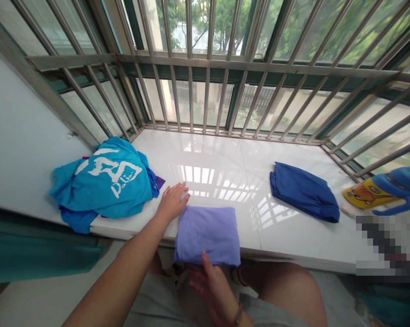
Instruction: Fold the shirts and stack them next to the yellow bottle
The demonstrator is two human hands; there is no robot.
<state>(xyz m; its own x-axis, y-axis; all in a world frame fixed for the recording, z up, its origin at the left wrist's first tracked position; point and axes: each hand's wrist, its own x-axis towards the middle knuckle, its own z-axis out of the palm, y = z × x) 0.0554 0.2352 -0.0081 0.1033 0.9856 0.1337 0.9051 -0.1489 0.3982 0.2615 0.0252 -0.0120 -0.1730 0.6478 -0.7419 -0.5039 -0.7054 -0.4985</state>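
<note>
A lavender piece of clothing point(208, 234), folded into a neat rectangle, lies on the front edge of the white sill and hangs slightly over it. Beside its far left corner, my left hand point(172, 202) rests palm down with fingers stretched out, holding nothing. My right hand point(215, 286) is at the near edge of the folded cloth. Its thumb overlaps that edge, while the other fingers are apart below it and partly blurred; I see no grip on the cloth.
A crumpled pile with a bright blue printed shirt point(119, 177) is at the left. To the right lie a folded navy garment point(303, 190) and a yellow-and-blue bottle point(375, 193) on its side. Metal bars point(208, 91) close off the back of the white sill point(222, 159).
</note>
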